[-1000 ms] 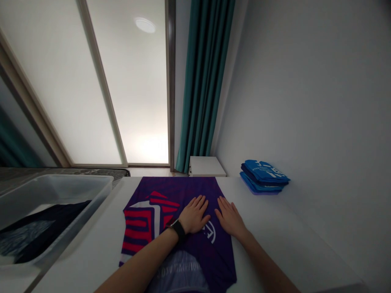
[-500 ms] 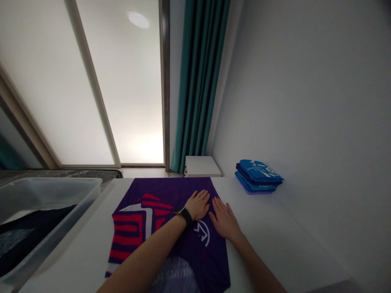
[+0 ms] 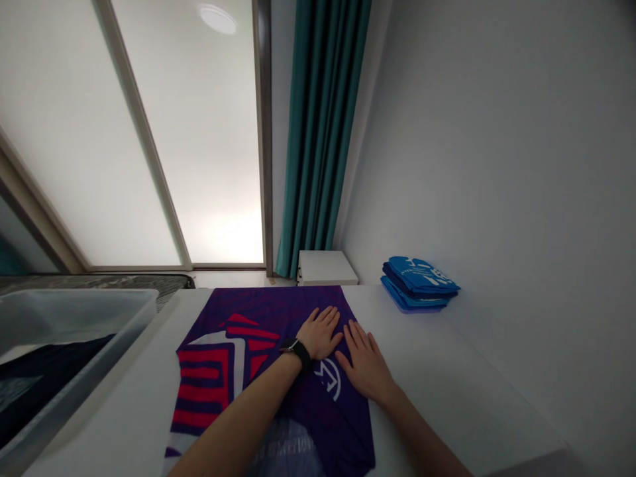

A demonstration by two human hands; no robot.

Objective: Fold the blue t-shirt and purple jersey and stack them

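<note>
Both hands lie flat and open, palms down, gripping nothing. The left hand (image 3: 320, 331), with a black wristwatch (image 3: 297, 348) at its wrist, and the right hand (image 3: 362, 361) sit side by side with fingers spread, almost touching, on the right half of a purple sports jersey with red and white stripes (image 3: 268, 306). The jersey is spread on a smooth white table (image 3: 447, 377), and its near end runs out of view under the forearms.

The main risk, as I judge it, is the cloth sliding. The jersey looks slick and so does the surface beneath it, so uneven pressure from the two palms could shift the whole garment or push a crease toward its right edge. The left forearm crosses the jersey's middle and could bunch the fabric if dragged, and the watch could catch the weave.

A stack of folded blue garments (image 3: 418, 283) sits to the right of the jersey and beyond it, well apart, close to the pale wall. Left of the jersey stands a clear plastic bin (image 3: 79, 296) with dark clothing (image 3: 44, 371) inside. Past the jersey's far edge are a small white cabinet (image 3: 325, 267), a teal curtain (image 3: 318, 132) and a frosted sliding door (image 3: 199, 165). Nothing lies on the bare strip between the jersey and the blue stack.
</note>
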